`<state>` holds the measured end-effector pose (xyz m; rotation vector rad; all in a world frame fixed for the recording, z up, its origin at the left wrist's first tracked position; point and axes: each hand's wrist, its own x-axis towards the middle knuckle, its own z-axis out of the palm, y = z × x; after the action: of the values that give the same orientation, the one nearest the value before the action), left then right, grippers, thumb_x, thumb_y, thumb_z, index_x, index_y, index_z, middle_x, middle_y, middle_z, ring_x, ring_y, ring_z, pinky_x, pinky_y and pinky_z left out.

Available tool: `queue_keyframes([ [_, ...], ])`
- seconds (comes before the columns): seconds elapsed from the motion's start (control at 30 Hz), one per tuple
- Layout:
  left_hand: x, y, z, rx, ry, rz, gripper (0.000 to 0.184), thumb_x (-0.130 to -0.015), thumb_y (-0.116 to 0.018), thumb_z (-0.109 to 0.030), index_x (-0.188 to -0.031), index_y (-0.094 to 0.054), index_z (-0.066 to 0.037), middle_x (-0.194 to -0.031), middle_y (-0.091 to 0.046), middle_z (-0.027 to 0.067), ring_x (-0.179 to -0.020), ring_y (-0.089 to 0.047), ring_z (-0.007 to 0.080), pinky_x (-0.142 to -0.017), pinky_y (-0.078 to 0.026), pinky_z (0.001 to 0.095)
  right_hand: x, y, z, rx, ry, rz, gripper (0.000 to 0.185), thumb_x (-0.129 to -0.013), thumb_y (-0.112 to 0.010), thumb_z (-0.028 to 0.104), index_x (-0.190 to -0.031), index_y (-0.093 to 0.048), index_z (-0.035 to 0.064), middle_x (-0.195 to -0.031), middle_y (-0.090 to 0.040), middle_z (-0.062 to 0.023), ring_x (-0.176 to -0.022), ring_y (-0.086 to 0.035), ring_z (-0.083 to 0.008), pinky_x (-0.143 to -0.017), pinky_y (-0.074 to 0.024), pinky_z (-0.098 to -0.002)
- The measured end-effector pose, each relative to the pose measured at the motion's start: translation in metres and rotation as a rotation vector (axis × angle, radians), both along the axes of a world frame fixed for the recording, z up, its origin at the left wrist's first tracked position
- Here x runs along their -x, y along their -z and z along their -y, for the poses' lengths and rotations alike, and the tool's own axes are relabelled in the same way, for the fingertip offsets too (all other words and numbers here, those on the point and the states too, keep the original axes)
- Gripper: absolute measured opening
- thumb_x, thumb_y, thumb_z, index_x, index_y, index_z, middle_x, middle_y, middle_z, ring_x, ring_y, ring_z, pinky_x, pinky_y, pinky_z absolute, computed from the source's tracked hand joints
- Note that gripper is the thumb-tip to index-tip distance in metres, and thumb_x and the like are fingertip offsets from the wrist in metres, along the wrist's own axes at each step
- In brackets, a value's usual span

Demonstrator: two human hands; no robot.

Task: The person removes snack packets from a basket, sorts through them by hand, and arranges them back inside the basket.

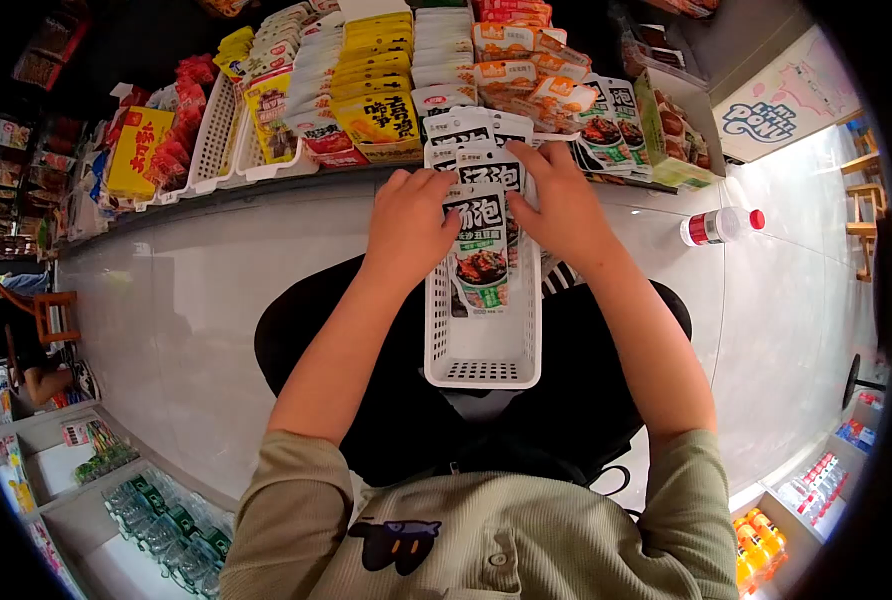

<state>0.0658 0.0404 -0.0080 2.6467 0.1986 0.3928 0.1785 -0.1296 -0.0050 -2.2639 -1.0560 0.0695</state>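
A white plastic basket (481, 372) with slotted sides rests over the lap, its far end at the shelf edge. Black, white and green snack packets (481, 250) stand in it in an overlapping row, the nearest leaning back with its front showing. My left hand (408, 222) is at the left side of the packets, its fingers curled against their edges. On the right side, my right hand (558, 205) has its thumb and fingers on the edges of the same packets. The near part of the basket's floor is bare.
Ahead is a shelf with yellow packets (374, 70), orange packets (531, 70), a yellow box (141, 152) and white baskets (214, 135). A plastic bottle (723, 226) lies on the floor at right. Bottled drinks (166, 530) stand lower left. A seated person is at far left.
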Motion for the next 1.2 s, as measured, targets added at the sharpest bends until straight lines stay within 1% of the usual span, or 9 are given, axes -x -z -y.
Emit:
queue_keyframes([
  [0.1, 0.0, 0.0, 0.006, -0.083, -0.003, -0.054, 0.04, -0.068, -0.07, -0.014, -0.106, -0.061, -0.005, -0.101, -0.061, 0.0088, -0.092, -0.052, 0.0289, -0.083, -0.042, 0.0392, 0.0, 0.0, 0.002, 0.002, -0.01, -0.019, 0.052, -0.077, -0.065, 0.017, -0.125, -0.049, 0.0078, -0.108, -0.049, -0.0195, -0.099, -0.055, -0.0359, -0.084, -0.0475, -0.0412],
  [0.17, 0.001, -0.004, 0.009, -0.161, 0.012, -0.062, 0.049, -0.064, -0.075, -0.02, -0.109, -0.06, -0.008, -0.102, -0.06, 0.0061, -0.096, -0.05, 0.0269, -0.086, -0.039, 0.0394, 0.001, 0.004, 0.002, -0.005, -0.01, -0.009, 0.051, -0.076, -0.065, 0.016, -0.124, -0.049, 0.0074, -0.107, -0.049, -0.0195, -0.099, -0.055, -0.0363, -0.084, -0.0474, -0.0415],
  [0.27, 0.002, -0.007, 0.012, -0.202, 0.041, -0.11, 0.058, -0.06, -0.079, -0.022, -0.112, -0.057, -0.009, -0.102, -0.058, 0.0052, -0.098, -0.048, 0.0257, -0.087, -0.036, 0.0393, 0.001, 0.008, 0.002, -0.038, -0.013, 0.007, 0.05, -0.076, -0.065, 0.016, -0.122, -0.049, 0.0063, -0.106, -0.048, -0.0195, -0.098, -0.054, -0.0369, -0.083, -0.047, -0.0418],
  [0.37, 0.002, -0.002, 0.014, -0.223, 0.044, -0.082, 0.063, -0.057, -0.081, -0.022, -0.113, -0.056, -0.009, -0.099, -0.058, 0.0052, -0.097, -0.047, 0.0258, -0.085, -0.036, 0.0393, 0.0, 0.01, 0.001, -0.077, -0.027, 0.026, 0.049, -0.075, -0.065, 0.015, -0.12, -0.048, 0.0045, -0.106, -0.048, -0.0191, -0.099, -0.053, -0.0373, -0.084, -0.0464, -0.0419],
  [0.67, 0.001, 0.0, 0.018, -0.266, 0.01, -0.126, 0.058, -0.057, -0.08, -0.021, -0.108, -0.056, -0.008, -0.099, -0.058, 0.0065, -0.096, -0.047, 0.0255, -0.082, -0.035, 0.0381, 0.004, 0.01, 0.001, 0.001, 0.059, 0.067, 0.051, -0.075, -0.065, 0.018, -0.121, -0.047, 0.0028, -0.107, -0.05, -0.0184, -0.101, -0.054, -0.0366, -0.084, -0.0472, -0.0425],
  [0.73, 0.001, 0.0, 0.018, -0.265, 0.015, -0.123, 0.057, -0.057, -0.08, -0.021, -0.108, -0.056, -0.007, -0.099, -0.058, 0.0065, -0.096, -0.047, 0.0255, -0.082, -0.035, 0.0382, 0.007, 0.004, 0.0, 0.168, 0.152, 0.122, 0.051, -0.075, -0.064, 0.02, -0.12, -0.047, 0.0023, -0.108, -0.051, -0.0184, -0.102, -0.054, -0.0363, -0.084, -0.0476, -0.0429],
  [1.0, 0.0, 0.003, 0.016, -0.226, 0.017, -0.087, 0.056, -0.057, -0.081, -0.021, -0.106, -0.057, -0.008, -0.097, -0.056, 0.007, -0.097, -0.046, 0.0268, -0.084, -0.034, 0.0393, 0.006, 0.007, 0.002, 0.027, 0.151, 0.065, 0.049, -0.075, -0.064, 0.019, -0.118, -0.048, 0.0015, -0.111, -0.052, -0.0188, -0.103, -0.054, -0.0372, -0.086, -0.0468, -0.0433],
  [1.07, 0.0, 0.003, 0.015, -0.227, 0.008, -0.09, 0.053, -0.057, -0.081, -0.021, -0.103, -0.058, -0.007, -0.098, -0.055, 0.0082, -0.097, -0.046, 0.0278, -0.084, -0.034, 0.04, 0.006, 0.007, 0.001, 0.015, 0.154, 0.043, 0.049, -0.075, -0.063, 0.019, -0.118, -0.048, 0.0014, -0.11, -0.052, -0.0186, -0.102, -0.054, -0.0373, -0.086, -0.0465, -0.043],
  [1.2, 0.0, 0.005, 0.015, -0.215, 0.004, -0.109, 0.05, -0.057, -0.081, -0.02, -0.099, -0.059, -0.007, -0.1, -0.053, 0.0095, -0.098, -0.046, 0.0284, -0.086, -0.033, 0.0405, 0.003, 0.011, 0.004, -0.047, 0.132, 0.049, 0.042, -0.075, -0.063, 0.017, -0.112, -0.053, 0.001, -0.11, -0.052, -0.0184, -0.102, -0.054, -0.0375, -0.086, -0.0465, -0.0424],
])
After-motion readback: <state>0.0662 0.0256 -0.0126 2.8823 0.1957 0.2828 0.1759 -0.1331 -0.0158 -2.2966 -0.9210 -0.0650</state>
